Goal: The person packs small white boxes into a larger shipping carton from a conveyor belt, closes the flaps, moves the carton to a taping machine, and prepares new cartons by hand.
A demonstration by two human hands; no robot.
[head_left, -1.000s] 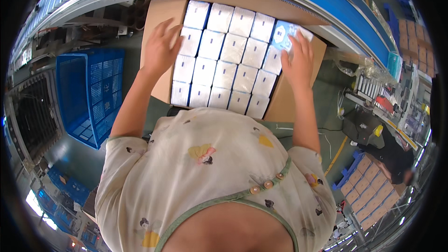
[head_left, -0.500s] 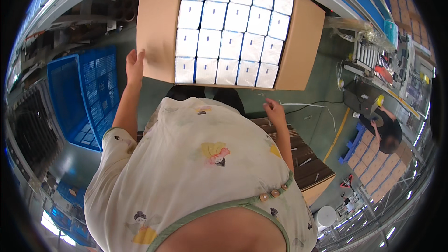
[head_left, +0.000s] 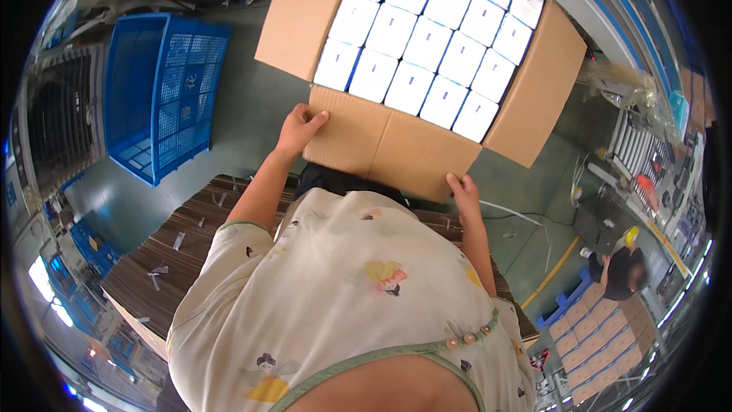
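Clearly, fingers and thumbs pinch the near flap point(head_left: 370, 133) of the carton point(head_left: 540, 84) at both side edges.
The left hand point(head_left: 295, 134) closes, thumb on top, by the carton's near-left corner; the right hand point(head_left: 466, 194) grips farther out from the carton's body. Both bare forearms slant inward toward the carton from the person's short sleeves. White packs point(head_left: 410, 40) stand in rows inside the carton; a blue crate point(head_left: 183, 99) sits left of it.

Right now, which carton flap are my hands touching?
The near flap, the one toward you: left hand and right hand hold its ends; the other flaps are untouched.
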